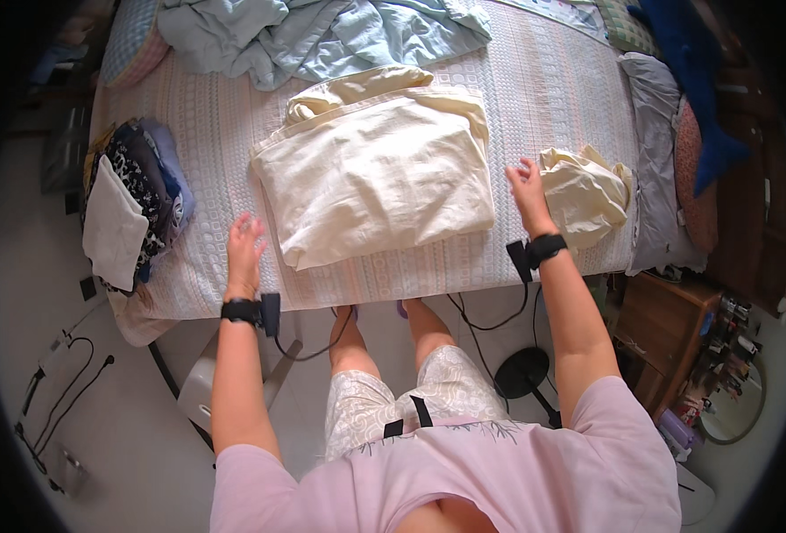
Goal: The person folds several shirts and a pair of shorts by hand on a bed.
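Observation:
A folded cream sheet (380, 173) lies flat on the bed (535, 98) in front of me. My left hand (246, 242) hovers open just left of its near corner, holding nothing. To the right of the sheet my right hand (528, 188) is open too, fingers spread, between the sheet and a crumpled cream cloth (586, 193). Neither hand touches the sheet. Both wrists carry black bands with cables.
A stack of folded clothes (131, 202) sits at the bed's left edge. Crumpled light-blue bedding (322, 35) lies at the far side. Grey and blue pillows (668, 107) line the right edge. A wooden bedside table (668, 329), a fan base (522, 371) and floor cables (64, 382) surround me.

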A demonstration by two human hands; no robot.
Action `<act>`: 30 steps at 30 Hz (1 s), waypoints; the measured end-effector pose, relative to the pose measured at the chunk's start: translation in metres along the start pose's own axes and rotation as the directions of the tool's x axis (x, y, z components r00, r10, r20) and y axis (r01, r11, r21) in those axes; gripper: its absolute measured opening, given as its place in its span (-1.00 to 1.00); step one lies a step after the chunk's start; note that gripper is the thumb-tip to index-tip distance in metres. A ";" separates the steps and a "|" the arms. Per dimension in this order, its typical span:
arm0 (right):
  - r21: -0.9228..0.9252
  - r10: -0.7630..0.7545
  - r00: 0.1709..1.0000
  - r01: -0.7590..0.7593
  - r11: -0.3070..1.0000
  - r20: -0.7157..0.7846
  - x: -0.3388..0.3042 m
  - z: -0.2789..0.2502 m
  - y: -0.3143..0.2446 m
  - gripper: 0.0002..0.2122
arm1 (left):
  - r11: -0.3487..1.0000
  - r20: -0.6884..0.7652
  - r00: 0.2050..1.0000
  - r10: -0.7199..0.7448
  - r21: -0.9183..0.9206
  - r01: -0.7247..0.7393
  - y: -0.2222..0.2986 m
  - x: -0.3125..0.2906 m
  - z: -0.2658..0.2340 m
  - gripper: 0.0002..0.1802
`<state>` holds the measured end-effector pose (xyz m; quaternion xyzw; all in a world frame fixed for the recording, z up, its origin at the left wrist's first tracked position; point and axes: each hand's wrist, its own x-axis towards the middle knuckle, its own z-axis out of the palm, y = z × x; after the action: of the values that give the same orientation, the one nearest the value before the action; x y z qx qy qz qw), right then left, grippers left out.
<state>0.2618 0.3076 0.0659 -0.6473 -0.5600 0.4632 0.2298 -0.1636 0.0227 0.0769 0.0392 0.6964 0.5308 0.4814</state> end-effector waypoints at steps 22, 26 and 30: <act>-0.394 0.213 0.959 -0.125 0.911 0.189 -0.148 -0.023 0.104 -0.69 | 0.806 -0.122 0.991 -0.055 0.580 0.116 -0.159 -0.104 -0.040 -0.54; -0.512 -0.374 0.925 0.354 0.782 0.070 -0.125 0.002 0.036 -0.73 | 0.565 -0.110 0.885 0.452 0.803 -0.189 -0.103 -0.067 -0.025 -0.65; -0.241 -0.422 0.894 0.447 0.861 0.152 -0.060 0.059 -0.030 -0.69 | 0.621 0.091 0.853 0.514 0.646 -0.443 -0.025 -0.005 0.038 -0.70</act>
<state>0.1995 0.2467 0.0839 -0.5069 -0.7593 0.3490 0.2113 -0.1221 0.0360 0.0612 0.3589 0.8231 0.3674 0.2422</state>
